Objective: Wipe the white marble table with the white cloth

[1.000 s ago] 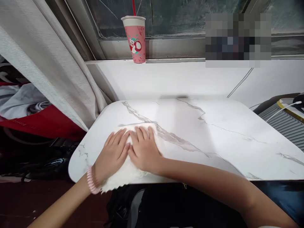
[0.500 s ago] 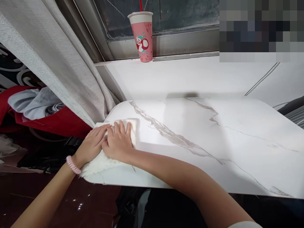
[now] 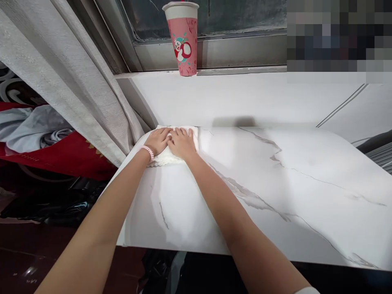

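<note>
Hands flat and open: we press our left hand (image 3: 158,140) and right hand (image 3: 181,143) on the white cloth (image 3: 167,158) at the bench's (image 3: 260,179) far-left corner.

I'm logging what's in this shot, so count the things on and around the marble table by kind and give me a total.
White cloth under the left hand and right hand: 1
Pink paper cup on the window sill: 1
Marble-look table: 1
Grey curtain: 1
Pink wrist band: 1
Total: 5
</note>
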The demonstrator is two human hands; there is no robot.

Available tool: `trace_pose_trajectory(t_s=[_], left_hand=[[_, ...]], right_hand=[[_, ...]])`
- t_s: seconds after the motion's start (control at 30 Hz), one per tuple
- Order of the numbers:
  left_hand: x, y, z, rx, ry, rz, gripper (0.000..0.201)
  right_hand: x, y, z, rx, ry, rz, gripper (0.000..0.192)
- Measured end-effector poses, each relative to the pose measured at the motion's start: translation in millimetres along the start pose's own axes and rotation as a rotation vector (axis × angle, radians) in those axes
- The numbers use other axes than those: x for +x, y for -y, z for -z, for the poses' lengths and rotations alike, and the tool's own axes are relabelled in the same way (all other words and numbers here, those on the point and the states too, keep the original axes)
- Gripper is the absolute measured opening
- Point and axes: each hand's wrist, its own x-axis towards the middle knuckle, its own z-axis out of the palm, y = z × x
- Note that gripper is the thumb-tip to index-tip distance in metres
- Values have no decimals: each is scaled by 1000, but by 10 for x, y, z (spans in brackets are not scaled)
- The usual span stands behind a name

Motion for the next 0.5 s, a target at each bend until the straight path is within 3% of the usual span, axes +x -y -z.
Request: trace_pose_trajectory(t_s=[0.13,0.3,0.5], left_hand=[[54,-160,-49,-37,-18,11,46],[-70,-306,15,-98,-20,-2,49],[-535,-673,99,-110,-14,-70,46]], right_hand=[[-56,-120,80,-1,-12,-31,41],[-237,-75,134,-7,-28,-38,39],[-819,11,272,-93,-48,1,45]])
